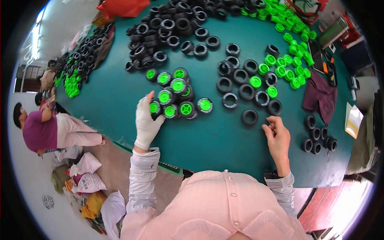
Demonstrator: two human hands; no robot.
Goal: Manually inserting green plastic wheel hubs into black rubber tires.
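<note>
My left hand (147, 120), in a white glove, rests with fingers spread against a cluster of black toy tyres fitted with green hubs (176, 98) on the teal table (120, 92). My right hand (277, 138), bare, lies on the table with fingers loosely curled and apart, just right of a lone empty black tyre (249, 117). Neither hand holds anything. Several empty black tyres (240, 82) and loose green hubs (288, 66) lie beyond the right hand.
A large heap of black tyres (168, 32) fills the far middle, green hubs (280, 18) the far right. A few tyres (318, 138), a maroon cloth (320, 98) and tools lie right. People sit at the left by sacks (86, 176) on the floor.
</note>
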